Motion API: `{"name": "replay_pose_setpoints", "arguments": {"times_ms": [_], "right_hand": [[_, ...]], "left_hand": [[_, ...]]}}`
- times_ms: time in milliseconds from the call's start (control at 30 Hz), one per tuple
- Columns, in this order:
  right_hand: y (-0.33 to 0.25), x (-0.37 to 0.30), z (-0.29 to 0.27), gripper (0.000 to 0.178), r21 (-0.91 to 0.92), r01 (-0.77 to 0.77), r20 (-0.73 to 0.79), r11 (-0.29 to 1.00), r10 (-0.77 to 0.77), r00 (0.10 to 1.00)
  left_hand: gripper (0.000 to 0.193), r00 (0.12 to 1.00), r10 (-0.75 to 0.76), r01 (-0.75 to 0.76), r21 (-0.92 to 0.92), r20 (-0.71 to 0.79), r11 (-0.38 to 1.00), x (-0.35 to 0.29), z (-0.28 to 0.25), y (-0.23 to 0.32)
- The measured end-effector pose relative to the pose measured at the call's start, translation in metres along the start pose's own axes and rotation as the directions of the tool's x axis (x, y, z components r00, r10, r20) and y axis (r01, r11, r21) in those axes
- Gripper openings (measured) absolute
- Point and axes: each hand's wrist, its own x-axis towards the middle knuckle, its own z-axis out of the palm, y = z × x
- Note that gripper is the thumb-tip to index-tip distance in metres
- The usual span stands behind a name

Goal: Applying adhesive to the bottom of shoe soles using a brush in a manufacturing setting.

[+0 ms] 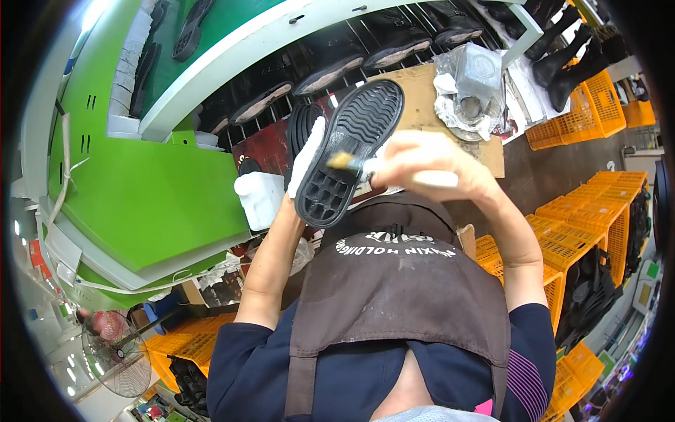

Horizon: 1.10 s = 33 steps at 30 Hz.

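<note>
While held: one sole, one brush.

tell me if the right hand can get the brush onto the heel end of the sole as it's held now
Probably yes. The right hand already has the brush against the black sole, which the gloved left hand holds up; nothing lies between the bristles and the heel end.

My one view sits on my head and looks steeply down over my brown apron, close to my raised hands. My forearms enter from the near edge. The fisheye bends the green machine at left and the orange crates at right toward the rim.
</note>
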Motion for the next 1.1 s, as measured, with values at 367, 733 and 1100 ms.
{"name": "replay_pose_setpoints", "arguments": {"times_ms": [367,733,1100], "right_hand": [[0.048,-0.023,-0.018,0.019,-0.319,-0.245,-0.308,0.916,0.144,0.941],[0.031,-0.018,-0.008,0.016,0.431,-0.380,-0.345,0.818,0.539,0.769],[0.038,-0.051,-0.015,0.022,0.661,-0.154,-0.552,0.735,0.614,0.564]], "left_hand": [[0.054,0.989,-0.132,0.135,-0.049,0.064,0.990,0.004,-0.018,0.004],[0.047,0.993,0.016,-0.021,0.044,0.113,0.999,0.006,-0.015,-0.001],[0.055,0.657,0.510,-0.753,0.440,0.556,0.490,0.097,0.107,0.199]]}}
